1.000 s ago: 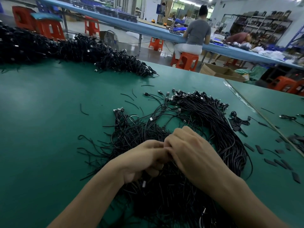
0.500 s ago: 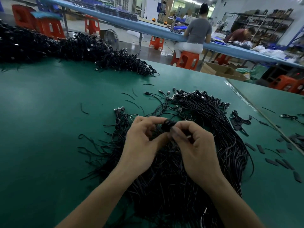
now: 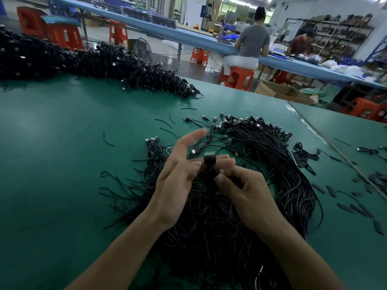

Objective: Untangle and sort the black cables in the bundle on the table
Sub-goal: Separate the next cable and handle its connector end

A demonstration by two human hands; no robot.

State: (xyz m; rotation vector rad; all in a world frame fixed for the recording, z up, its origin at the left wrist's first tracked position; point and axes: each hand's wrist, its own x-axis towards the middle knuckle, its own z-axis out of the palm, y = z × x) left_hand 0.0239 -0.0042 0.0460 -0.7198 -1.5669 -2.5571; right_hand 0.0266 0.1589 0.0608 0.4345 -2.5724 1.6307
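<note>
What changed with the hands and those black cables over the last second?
Both hands rose off the cable bundle, bringing up a small black coil. The left hand then spread its fingers open, while the right hand keeps pinching the coil. The bundle on the green table and the far pile of cables stayed put.

The bundle (image 3: 272,160) lies on the table (image 3: 52,174); another heap (image 3: 94,61) lies behind, leftward.

Matt green table, black cables

The table (image 3: 62,164) looked smooth and matt; the cable bundle (image 3: 282,164) was black plastic-sheathed, faintly glossy.
</note>
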